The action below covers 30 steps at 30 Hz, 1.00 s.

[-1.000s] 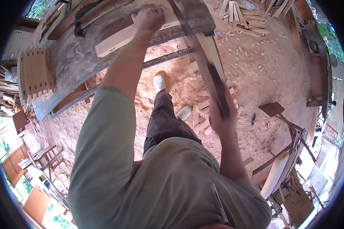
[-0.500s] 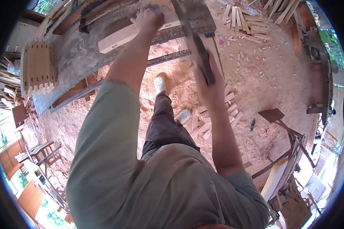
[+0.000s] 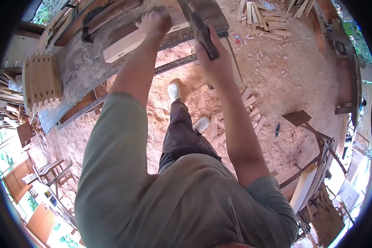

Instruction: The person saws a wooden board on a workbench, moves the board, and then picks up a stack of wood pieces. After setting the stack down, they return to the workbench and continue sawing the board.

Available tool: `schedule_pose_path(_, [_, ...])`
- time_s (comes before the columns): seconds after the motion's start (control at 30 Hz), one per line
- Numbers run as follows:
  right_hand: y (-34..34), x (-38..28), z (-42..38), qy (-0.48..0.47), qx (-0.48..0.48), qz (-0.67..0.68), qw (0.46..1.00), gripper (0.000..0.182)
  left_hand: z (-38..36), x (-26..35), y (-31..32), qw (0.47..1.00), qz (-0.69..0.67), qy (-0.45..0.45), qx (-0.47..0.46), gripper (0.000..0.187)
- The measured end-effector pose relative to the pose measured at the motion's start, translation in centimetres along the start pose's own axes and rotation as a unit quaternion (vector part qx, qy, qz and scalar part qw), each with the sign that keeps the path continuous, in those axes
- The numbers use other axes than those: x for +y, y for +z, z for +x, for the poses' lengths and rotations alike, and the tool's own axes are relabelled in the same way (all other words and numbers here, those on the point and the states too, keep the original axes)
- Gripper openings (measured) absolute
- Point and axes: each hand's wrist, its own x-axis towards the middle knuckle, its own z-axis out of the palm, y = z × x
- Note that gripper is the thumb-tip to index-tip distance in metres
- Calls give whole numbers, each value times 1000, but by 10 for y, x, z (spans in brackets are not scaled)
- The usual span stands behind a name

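Note:
My right hand [image 3: 215,62] is wrapped round the dark handle of a hand saw [image 3: 202,35]. The saw's blade points up toward the top edge of the view, at the right part of a long pale wooden piece [image 3: 126,46]. That piece lies along the near edge of the workbench [image 3: 80,64]. On top of it sits my left hand [image 3: 156,21], with curled fingers gripping it. The contact between blade and wood is hard to make out.
A stack of slotted wooden parts [image 3: 41,80] sits at the bench's left end. A curved toothed blade [image 3: 87,25] lies behind. Offcuts [image 3: 217,126] are on the dusty floor near my feet, and a pile of strips [image 3: 268,22] is at the upper right.
My right hand and the saw have moved up and to the left, toward the bench. My left hand stays on the wooden piece. The view has shifted slightly.

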Motion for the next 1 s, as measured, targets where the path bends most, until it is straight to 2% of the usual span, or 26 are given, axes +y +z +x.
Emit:
schedule_pose_path(0.07, [-14,12,-42,18,0,14,1000,56,-2,1,0,1000,-12,1,8,45])
schedule_pose_path(0.13, [-47,15,-122,66,-5,-18,998,59,-5,2,-2,1000,-21,-4,13,45])
schedule_pose_path(0.17, [-63,15,-164,48,-4,-16,999,61,-7,4,-9,1000,-26,-1,-1,45])
schedule_pose_path(0.2, [-83,4,-201,112,-25,0,993,62,-9,5,-10,999,-29,2,-16,44])
schedule_pose_path(0.23, [-100,4,-238,126,-18,5,992,62,-9,5,-6,999,-29,-4,-18,44])
schedule_pose_path(0.3, [-103,8,-243,141,-15,12,990,62,-6,4,-1,1000,-23,0,17,43])
schedule_pose_path(0.37, [-82,17,-180,-23,-14,-39,999,61,-5,2,-1,1000,-23,5,1,46])
schedule_pose_path(0.4, [-58,28,-132,75,-12,-29,997,60,-4,2,-3,1000,-25,8,-12,49])
schedule_pose_path(0.47, [-10,24,-25,12,-4,1,1000,54,-5,-2,4,1000,-18,8,-11,46])
schedule_pose_path(0.5, [2,4,5,59,-10,-1,998,53,1,0,3,1000,-12,11,-3,43])
schedule_pose_path(0.53, [7,10,11,55,-10,1,998,53,1,-1,1,1000,-12,11,2,43])
schedule_pose_path(0.6, [12,30,10,-36,25,15,999,56,-3,-1,0,1000,-15,25,3,43])
schedule_pose_path(0.67, [-18,21,-51,-36,0,15,999,59,-4,3,-3,1000,-15,19,2,42])
schedule_pose_path(0.7, [-30,24,-93,-30,20,-32,999,59,-3,3,-4,1000,-11,9,0,42])
schedule_pose_path(0.73, [-52,22,-141,61,-17,-45,997,60,-3,-1,-3,999,-25,22,2,48])
schedule_pose_path(0.77, [-67,22,-181,7,7,-67,998,62,-5,-1,0,999,-27,19,-3,48])
schedule_pose_path(0.8, [-88,12,-225,170,-25,-8,985,63,-5,0,3,999,-29,26,21,48])
schedule_pose_path(0.87, [-111,3,-271,156,-15,-19,988,63,-7,-2,8,998,-26,27,42,47])
schedule_pose_path(0.9, [-106,6,-259,155,-17,-18,988,63,-6,-1,9,999,-25,20,37,46])
schedule_pose_path(0.97, [-83,24,-193,-55,1,-91,994,62,0,3,4,999,-24,16,39,46])
schedule_pose_path(1.0, [-61,38,-143,-6,8,-62,998,60,-3,2,1,999,-20,26,21,45])
